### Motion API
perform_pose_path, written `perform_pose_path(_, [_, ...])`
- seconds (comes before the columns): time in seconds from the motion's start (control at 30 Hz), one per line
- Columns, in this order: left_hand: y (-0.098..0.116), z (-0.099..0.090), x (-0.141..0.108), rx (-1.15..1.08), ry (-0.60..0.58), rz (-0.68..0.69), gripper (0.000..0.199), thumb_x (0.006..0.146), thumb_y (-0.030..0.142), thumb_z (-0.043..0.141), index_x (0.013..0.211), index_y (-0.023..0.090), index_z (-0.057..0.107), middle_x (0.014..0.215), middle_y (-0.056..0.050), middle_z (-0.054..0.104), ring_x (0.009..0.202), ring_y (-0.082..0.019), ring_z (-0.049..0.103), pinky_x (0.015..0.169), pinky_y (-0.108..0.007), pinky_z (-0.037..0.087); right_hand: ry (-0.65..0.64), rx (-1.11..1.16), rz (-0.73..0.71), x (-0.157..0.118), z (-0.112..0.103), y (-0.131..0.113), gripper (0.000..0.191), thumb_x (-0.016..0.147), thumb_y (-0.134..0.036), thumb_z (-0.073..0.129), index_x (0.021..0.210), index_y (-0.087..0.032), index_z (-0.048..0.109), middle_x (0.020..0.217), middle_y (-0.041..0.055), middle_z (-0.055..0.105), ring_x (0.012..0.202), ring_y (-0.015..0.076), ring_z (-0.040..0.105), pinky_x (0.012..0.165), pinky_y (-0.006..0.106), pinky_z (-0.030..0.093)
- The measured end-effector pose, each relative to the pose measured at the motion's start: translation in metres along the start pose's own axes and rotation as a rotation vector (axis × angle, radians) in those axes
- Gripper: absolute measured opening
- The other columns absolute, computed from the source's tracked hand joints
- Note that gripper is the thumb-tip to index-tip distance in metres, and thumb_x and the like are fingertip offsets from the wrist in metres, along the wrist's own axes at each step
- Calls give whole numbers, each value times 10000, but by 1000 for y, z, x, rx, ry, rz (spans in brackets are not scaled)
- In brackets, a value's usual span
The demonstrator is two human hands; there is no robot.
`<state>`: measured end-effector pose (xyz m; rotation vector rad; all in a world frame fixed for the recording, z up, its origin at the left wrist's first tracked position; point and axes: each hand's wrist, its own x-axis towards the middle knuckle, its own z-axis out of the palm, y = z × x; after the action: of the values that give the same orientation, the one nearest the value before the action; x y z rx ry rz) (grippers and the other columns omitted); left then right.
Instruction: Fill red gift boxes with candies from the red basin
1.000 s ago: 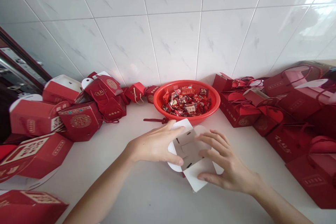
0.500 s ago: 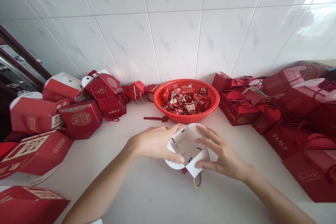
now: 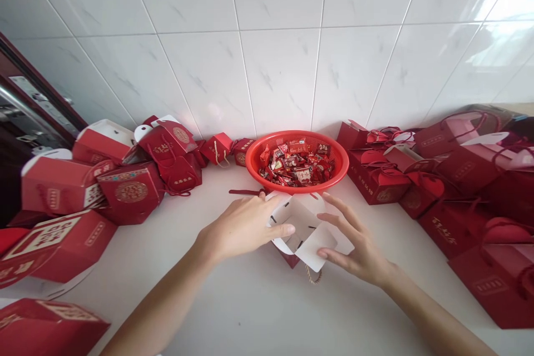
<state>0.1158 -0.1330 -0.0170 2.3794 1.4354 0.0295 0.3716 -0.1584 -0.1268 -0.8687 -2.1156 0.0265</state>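
A small gift box [image 3: 318, 246], red outside and white inside, stands on the table with its top flaps spread apart. Dark slots show in its flaps and a twisted cord handle hangs at its front. My left hand [image 3: 240, 228] grips the box's left side, thumb over the inner edge and fingers partly hidden behind the flap. On the other side, my right hand [image 3: 361, 242] has its fingers spread around the right flaps, with the fingertips at or close to the card. Just behind the box is a red plastic basket [image 3: 255, 174] of wrapped sweets [image 3: 302, 167].
Red gift boxes [image 3: 129, 192] are piled along the left, and more red boxes [image 3: 454, 228] crowd the right. A dark red cord [image 3: 242, 192] lies before the basket. White tiled wall [image 3: 279, 78] closes off the back of the white table [image 3: 200, 311].
The box's flaps have tilted and its red front shows more. My right fingers have spread wider apart, and my left thumb has shifted up slightly. The camera view has tilted a little.
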Motion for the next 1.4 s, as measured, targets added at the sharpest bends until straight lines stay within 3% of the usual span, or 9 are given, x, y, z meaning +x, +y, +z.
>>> perform_pose_path(0.13, [2, -6, -3, -5, 43, 74, 492, 904, 575, 518, 1344, 363, 573, 1242, -13, 697, 1085, -281, 662, 797, -303, 476, 58, 51, 20, 0, -3, -1, 431, 989, -465, 502, 1323, -194, 527, 1444, 209, 491, 1322, 312, 527, 1019, 457, 511])
perform_pose_path(0.33, [-9, -20, 4, -74, 138, 66, 509, 902, 618, 515, 1302, 329, 642, 1287, -14, 695, 1143, -265, 655, 911, -305, 490, 196, 118, 191, 0, -5, 4, 293, 1025, -339, 425, 1246, -229, 584, 1334, 142, 592, 1248, 258, 588, 982, 393, 517])
perform_pose_path(0.43, [-22, -35, 29, -66, 172, 52, 527, 903, 610, 507, 1295, 289, 654, 1276, -23, 702, 1147, -257, 656, 926, -296, 491, 259, 140, 275, 1, -2, 9, 246, 1026, -319, 436, 1152, -239, 631, 1247, 114, 641, 1160, 236, 638, 934, 363, 531])
perform_pose_path(0.6, [-37, -55, 106, 63, -75, 58, 501, 868, 474, 573, 1293, 224, 659, 1303, -62, 685, 1135, -235, 657, 941, -268, 474, 320, 170, 310, 3, 3, 15, 194, 1013, -300, 481, 1016, -233, 663, 1122, 89, 680, 1056, 214, 672, 872, 331, 550])
perform_pose_path(0.7, [-34, -46, 146, 167, -247, 84, 576, 735, 489, 706, 1246, 224, 693, 1346, -93, 658, 1178, -288, 630, 934, -299, 482, 316, 171, 297, 2, 6, 16, 168, 1002, -281, 505, 1002, -229, 665, 1100, 89, 682, 1005, 207, 686, 830, 318, 564])
perform_pose_path(0.8, [-25, -27, 170, 227, -363, 3, 737, 555, 367, 816, 1272, 262, 681, 1321, -124, 669, 1107, -353, 653, 846, -349, 520, 294, 162, 291, 1, 8, 16, 161, 999, -265, 504, 1022, -225, 658, 1105, 102, 680, 956, 211, 700, 763, 313, 581])
perform_pose_path(1.0, [-21, -6, 189, 274, -265, -39, 757, 471, 278, 824, 1215, 227, 694, 1106, -152, 745, 993, -368, 683, 813, -368, 537, 278, 106, 240, 2, 7, 15, 140, 994, -216, 494, 1033, -221, 629, 1103, 109, 668, 808, 171, 690, 723, 305, 583])
perform_pose_path(1.2, [-25, -4, 196, 349, -231, 25, 654, 475, 186, 802, 1121, 169, 704, 1115, -209, 711, 996, -410, 660, 858, -442, 519, 249, 87, 199, 3, 6, 12, 150, 985, -163, 475, 988, -227, 611, 1100, 105, 656, 908, 178, 694, 730, 276, 575])
perform_pose_path(1.4, [-41, -4, 202, 252, -113, 91, 502, 587, 87, 667, 1081, 159, 726, 984, -135, 734, 890, -320, 680, 753, -355, 513, 227, 95, 181, 2, 8, 11, 179, 979, -143, 461, 940, -230, 612, 1095, 104, 654, 889, 178, 703, 691, 271, 573])
